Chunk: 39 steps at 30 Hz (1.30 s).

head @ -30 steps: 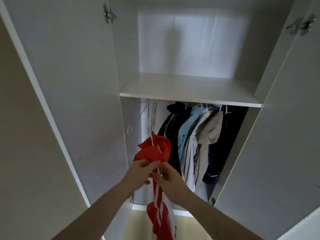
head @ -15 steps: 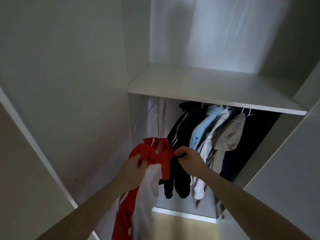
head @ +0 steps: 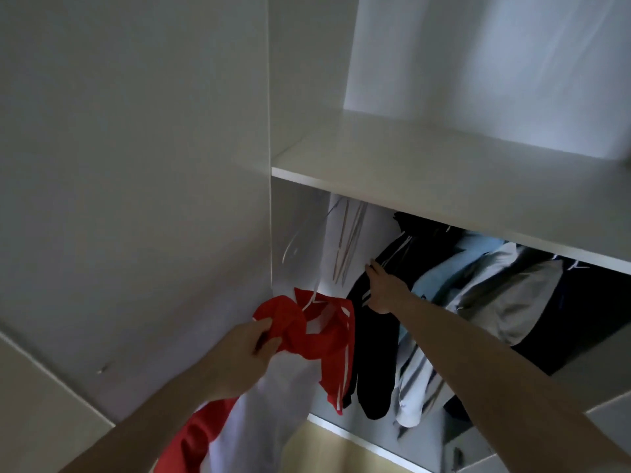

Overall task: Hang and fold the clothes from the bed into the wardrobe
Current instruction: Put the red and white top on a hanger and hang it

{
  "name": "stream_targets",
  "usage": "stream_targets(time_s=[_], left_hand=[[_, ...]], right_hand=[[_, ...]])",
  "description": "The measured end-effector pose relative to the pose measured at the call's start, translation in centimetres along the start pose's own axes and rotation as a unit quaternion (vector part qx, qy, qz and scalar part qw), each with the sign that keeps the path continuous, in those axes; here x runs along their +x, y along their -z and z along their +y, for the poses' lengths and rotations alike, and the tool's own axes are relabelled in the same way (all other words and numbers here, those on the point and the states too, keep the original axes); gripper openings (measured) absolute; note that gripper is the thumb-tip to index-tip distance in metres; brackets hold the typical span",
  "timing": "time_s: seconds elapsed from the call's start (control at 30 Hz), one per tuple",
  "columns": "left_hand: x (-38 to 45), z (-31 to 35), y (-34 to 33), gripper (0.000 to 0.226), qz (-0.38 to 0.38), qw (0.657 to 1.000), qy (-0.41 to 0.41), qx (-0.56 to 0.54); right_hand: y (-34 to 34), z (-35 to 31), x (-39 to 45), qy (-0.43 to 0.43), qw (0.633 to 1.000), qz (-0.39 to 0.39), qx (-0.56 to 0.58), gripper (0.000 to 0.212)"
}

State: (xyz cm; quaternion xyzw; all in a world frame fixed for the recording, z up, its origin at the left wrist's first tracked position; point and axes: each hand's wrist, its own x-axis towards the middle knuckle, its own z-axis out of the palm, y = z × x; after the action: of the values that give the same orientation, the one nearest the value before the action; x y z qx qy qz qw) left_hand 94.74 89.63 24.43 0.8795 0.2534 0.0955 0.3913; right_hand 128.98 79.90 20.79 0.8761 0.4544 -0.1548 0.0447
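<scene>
Open wardrobe (head: 444, 186), left hand (head: 246, 349) gripping red jacket (head: 307, 336) hanging lengthwise downward

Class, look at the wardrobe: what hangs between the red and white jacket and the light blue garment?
In the head view, a black jacket with white stripes hangs between the red and white jacket and the light blue garment.

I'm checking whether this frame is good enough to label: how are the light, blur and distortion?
Head view: dim overall, with one bright patch on the wardrobe's back wall above the shelf; the hanging clothes are smeared by motion blur; the right hand and the left hand gripping the red top are soft-edged; the wide lens bends the shelf and door lines.
</scene>
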Motion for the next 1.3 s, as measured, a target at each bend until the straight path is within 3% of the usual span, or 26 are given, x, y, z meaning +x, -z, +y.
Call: stream_targets(time_s=[0.13,0.3,0.33,0.6,0.73,0.8,0.93,1.07,1.3], left_hand=[[1.3,0.9,-0.6,0.025,0.016,0.999,-0.005,0.028],[2.4,1.6,-1.3,0.026,0.043,0.998,0.001,0.041],[2.8,1.9,-1.8,0.027,0.046,0.998,0.000,0.037],[7.9,4.6,-8.1,0.027,0.033,0.999,0.018,0.020],[11.8,5.9,-11.3,0.026,0.052,0.998,0.028,0.030],[13.5,6.3,-12.4,0.026,0.062,0.997,0.033,0.029],[17.4,7.1,-13.9,0.023,0.081,0.996,0.028,0.007],[21.6,8.4,-15.3,0.018,0.091,0.994,0.029,-0.049],[27.4,9.1,-17.2,0.018,0.100,0.991,-0.003,-0.090]], right_hand=[[1.1,2.6,2.5,0.019,0.997,-0.029,-0.065,0.090],[0.9,5.6,2.5,0.005,0.996,-0.036,-0.082,0.027],[0.6,6.3,2.3,0.007,0.997,-0.023,-0.074,0.023],[-1.3,10.1,1.0,-0.007,0.996,0.057,0.068,0.033],[-1.1,11.0,0.6,-0.022,0.990,0.096,0.100,0.026],[-0.9,11.0,0.2,-0.021,0.991,0.094,0.098,0.023],[-0.2,10.9,-0.3,-0.029,0.990,0.100,0.096,0.040],[-0.2,11.3,-0.5,-0.033,0.991,0.080,0.104,0.024],[-0.6,11.1,0.3,-0.075,0.987,0.086,0.117,0.024]])
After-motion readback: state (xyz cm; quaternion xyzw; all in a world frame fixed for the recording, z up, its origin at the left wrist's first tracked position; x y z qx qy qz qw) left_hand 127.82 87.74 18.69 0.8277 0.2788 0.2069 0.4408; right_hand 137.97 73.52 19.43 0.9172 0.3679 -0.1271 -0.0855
